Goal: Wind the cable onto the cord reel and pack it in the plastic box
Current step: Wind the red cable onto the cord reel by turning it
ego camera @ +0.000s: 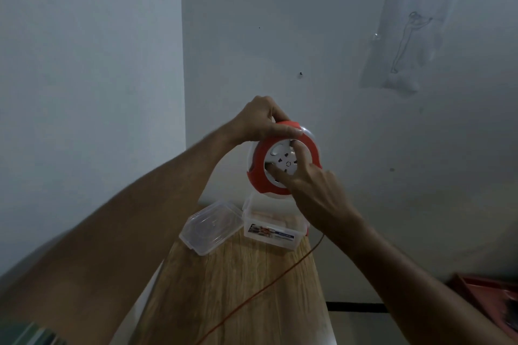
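I hold a round red-and-white cord reel (259, 158) up in front of the wall, above the far end of the table. My left hand (259, 120) grips its top red rim. My right hand (311, 185) has fingers pressed on the white centre disc of the reel. A thin orange cable (263, 290) runs from under my right hand down across the wooden table (238, 288) toward me. The clear plastic box (270, 228), with a printed label on its side, stands open at the table's far end, and its clear lid (211, 225) lies just left of it.
The narrow wooden table ends against a pale wall with a corner at left. A clear plastic wall hook pad (406, 36) hangs at upper right. A red tray or bin (490, 300) sits low at the right edge. Something greenish (30, 335) shows at bottom left.
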